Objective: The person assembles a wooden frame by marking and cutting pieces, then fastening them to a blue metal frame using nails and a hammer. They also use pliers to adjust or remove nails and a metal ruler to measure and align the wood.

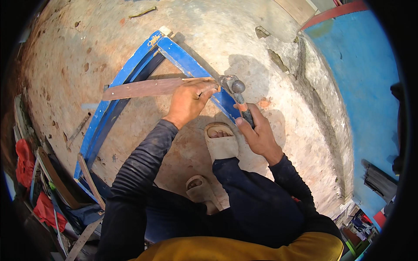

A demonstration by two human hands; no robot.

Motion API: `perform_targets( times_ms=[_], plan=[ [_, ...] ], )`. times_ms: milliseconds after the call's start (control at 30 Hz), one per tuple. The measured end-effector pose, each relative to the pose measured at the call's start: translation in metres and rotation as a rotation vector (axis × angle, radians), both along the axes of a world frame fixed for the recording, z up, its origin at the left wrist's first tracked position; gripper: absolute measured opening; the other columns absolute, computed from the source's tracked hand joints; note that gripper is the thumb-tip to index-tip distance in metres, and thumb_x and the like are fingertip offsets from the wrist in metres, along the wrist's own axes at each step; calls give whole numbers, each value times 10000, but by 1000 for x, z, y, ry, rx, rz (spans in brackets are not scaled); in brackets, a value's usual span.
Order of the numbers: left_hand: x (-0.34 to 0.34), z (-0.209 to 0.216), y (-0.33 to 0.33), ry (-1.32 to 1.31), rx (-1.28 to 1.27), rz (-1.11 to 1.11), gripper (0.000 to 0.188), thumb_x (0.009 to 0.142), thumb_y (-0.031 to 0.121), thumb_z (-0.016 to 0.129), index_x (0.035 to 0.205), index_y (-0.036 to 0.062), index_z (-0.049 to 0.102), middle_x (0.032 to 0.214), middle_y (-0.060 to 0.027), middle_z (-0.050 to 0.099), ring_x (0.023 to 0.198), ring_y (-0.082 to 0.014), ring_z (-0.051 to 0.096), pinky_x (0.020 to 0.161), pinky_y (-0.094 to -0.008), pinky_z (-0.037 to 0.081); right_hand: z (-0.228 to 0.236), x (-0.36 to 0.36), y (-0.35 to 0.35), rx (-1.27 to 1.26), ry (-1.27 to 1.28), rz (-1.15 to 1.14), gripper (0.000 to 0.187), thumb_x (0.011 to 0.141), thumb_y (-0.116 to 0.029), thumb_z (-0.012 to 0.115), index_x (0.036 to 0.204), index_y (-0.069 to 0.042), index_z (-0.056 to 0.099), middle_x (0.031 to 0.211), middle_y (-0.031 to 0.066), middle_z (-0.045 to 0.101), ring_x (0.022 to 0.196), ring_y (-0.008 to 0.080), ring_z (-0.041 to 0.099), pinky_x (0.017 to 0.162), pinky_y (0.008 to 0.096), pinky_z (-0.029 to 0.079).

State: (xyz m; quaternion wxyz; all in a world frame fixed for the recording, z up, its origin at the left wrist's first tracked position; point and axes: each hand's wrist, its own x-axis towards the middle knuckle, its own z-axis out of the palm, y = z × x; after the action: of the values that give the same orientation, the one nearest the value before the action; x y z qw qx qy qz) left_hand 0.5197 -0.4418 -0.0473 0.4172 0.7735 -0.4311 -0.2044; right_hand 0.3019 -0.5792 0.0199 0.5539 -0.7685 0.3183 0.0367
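A brown wooden strip (pixel 146 88) lies across a blue wooden frame (pixel 180 56), bridging two of its sides. My left hand (pixel 188 101) rests over the strip's right end, thumb and fingers pinched together; whatever they hold is too small to make out. In my right hand (pixel 260 135) is a ball-peen hammer (pixel 238 87), gripped by its dark handle. Its metal head is just right of my left fingertips, beside the frame's right side. A thin pale sliver of wood (pixel 198 79) shows along the strip's upper edge, above my left hand.
My sandalled feet stand on the stained concrete floor (pixel 313 161) below the frame. At the left lie wooden offcuts (pixel 54 176) and red cloth (pixel 25 163). A blue wall (pixel 361 87) rises on the right behind a rough concrete ledge (pixel 324 87).
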Motion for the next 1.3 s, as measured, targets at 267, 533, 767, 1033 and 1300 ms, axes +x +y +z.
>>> perform_targets(
  times_ms=[267, 533, 767, 1033, 1300],
  plan=[
    [-4, -5, 2, -48, -40, 10, 205, 987, 222, 758, 1111, 72, 827, 1108, -142, 802, 974, -361, 762, 852, -440, 603, 9, 0, 6, -169, 43, 87, 408, 1102, -376, 615, 1354, -62, 552, 949, 264, 725, 889, 514, 722, 762, 523, 560],
    [-4, -10, 3, -97, 24, 10, 233, 970, 256, 772, 1088, 61, 823, 1083, -140, 803, 943, -359, 764, 821, -444, 604, 23, 2, 11, -163, -76, 65, 376, 1099, -370, 624, 1354, -98, 576, 916, 262, 721, 891, 495, 732, 755, 501, 566],
    [-8, -10, 1, -70, -85, 55, 213, 966, 248, 784, 1067, 62, 815, 1003, -163, 784, 900, -365, 755, 780, -455, 587, 23, 4, 1, -175, 77, 81, 416, 1118, -391, 585, 1308, -21, 579, 836, 219, 687, 747, 419, 714, 678, 470, 532],
    [17, 16, 25, -179, 134, -37, 446, 963, 432, 775, 1269, 108, 770, 1119, -142, 808, 995, -337, 770, 855, -432, 614, 12, 3, 2, 14, -49, -149, 456, 1128, -430, 579, 1338, -24, 593, 666, -35, 508, 531, 40, 455, 476, 235, 372],
    [81, 7, 49, -684, 220, -255, 671, 887, 634, 766, 1326, 127, 743, 1040, -72, 731, 936, -269, 746, 748, -401, 617, 5, 4, 0, 41, 37, -163, 451, 1098, -416, 635, 1286, -7, 618, 745, 83, 642, 654, 156, 629, 609, 353, 504]
  ],
)
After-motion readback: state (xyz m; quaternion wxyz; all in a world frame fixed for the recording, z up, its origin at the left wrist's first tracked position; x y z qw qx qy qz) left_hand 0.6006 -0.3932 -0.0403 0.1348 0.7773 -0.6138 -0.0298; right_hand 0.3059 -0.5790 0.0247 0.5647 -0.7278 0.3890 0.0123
